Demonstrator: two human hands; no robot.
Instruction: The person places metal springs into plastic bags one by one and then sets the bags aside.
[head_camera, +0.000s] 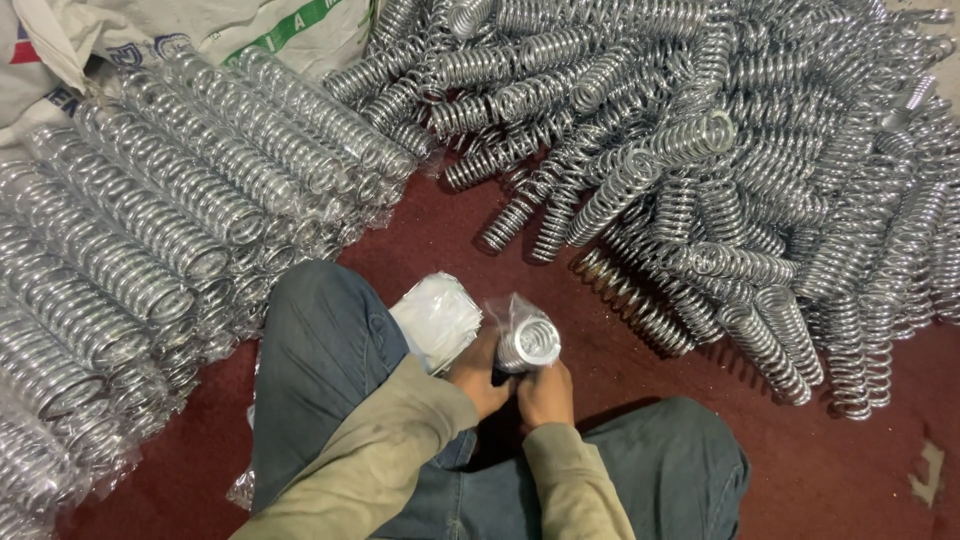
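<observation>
Head view: both hands clasp a bagged spring upright

The scene is being viewed by one head-worn camera, being aimed steeply down from close above the hands, with the red floor being taken in ahead

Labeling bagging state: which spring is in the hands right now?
The spring stood on end between the left hand and right hand, clear bag around its top. The others lie bagged in rows at left or loose at right.
</observation>
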